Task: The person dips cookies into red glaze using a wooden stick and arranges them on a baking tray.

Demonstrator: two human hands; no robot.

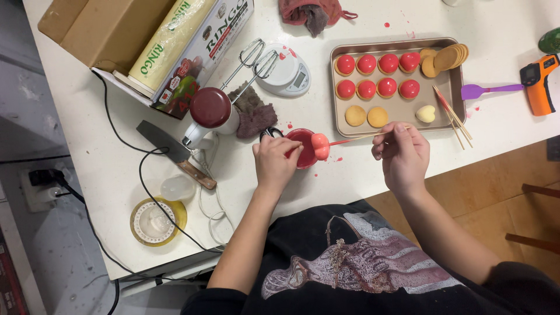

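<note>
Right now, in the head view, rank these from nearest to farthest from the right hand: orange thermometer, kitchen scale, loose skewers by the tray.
From the right hand:
1. Loose skewers, on the tray's right edge.
2. Kitchen scale, upper left, beside the mixer beaters.
3. Orange thermometer, far right of the table.

1. Bright, even indoor light falls from overhead and washes the white bench (361, 175) almost flat.
2. Shadows are soft and short; a faint one lies under the left hand (274, 163) and the right hand (402, 154).
3. Small glare spots sit on the glossy red domes in the baking tray (398, 111) and on the hand mixer (211, 111).
4. Focus is sharp across the middle.
5. The floor at the left edge is dimmer, and straight edges bow slightly toward the corners.
</note>
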